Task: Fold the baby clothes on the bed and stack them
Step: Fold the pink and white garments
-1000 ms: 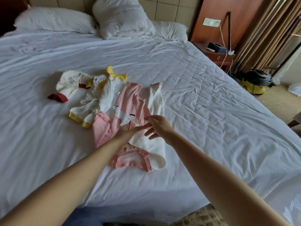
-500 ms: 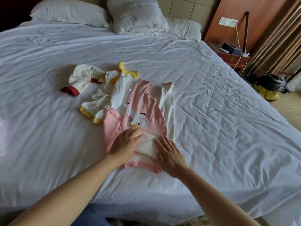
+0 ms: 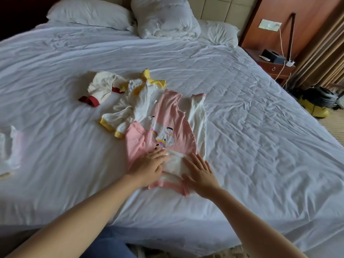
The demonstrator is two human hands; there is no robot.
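Left hand (image 3: pixel 149 165): open and flat, fingers straight. It presses on the near end of the pink suit (image 3: pixel 167 116) and grips nothing.
Right hand (image 3: pixel 200 172): open and flat as well, fingers a little spread. It presses on the suit's near right corner and grips nothing.
Flap (image 3: pixel 175 164): a white bit of the suit lies folded in between the two hands.
Why the hands press: it looks as if they smooth the flap down, so the fold does not pop open on the soft bed.
Suit's place: it lies flat near the front edge of the bed (image 3: pixel 260 127), about half way along it. A long white part (image 3: pixel 200 120) lies straight along its right side, not folded in yet.
Yellow clothes (image 3: pixel 130 107): a crumpled heap that touches the suit's far left side. It looks like it waits for its turn.
Red piece (image 3: pixel 95 90): white with red trim, just beside the yellow heap on its left, crumpled too.
White cloth (image 3: pixel 9 151): well apart, toward the left edge of the bed; too blurred to tell what it is.
Stack: none seen, so the job looks near its start.
Bed top: white and full of creases.
Head of the bed: two pillows (image 3: pixel 89 14) and a bunched quilt (image 3: pixel 163 15).
Room: a wood stand (image 3: pixel 275 68) by the right head corner, a brown curtain (image 3: pixel 323 53), and a yellow machine (image 3: pixel 316 108) on the floor (image 3: pixel 334 123).
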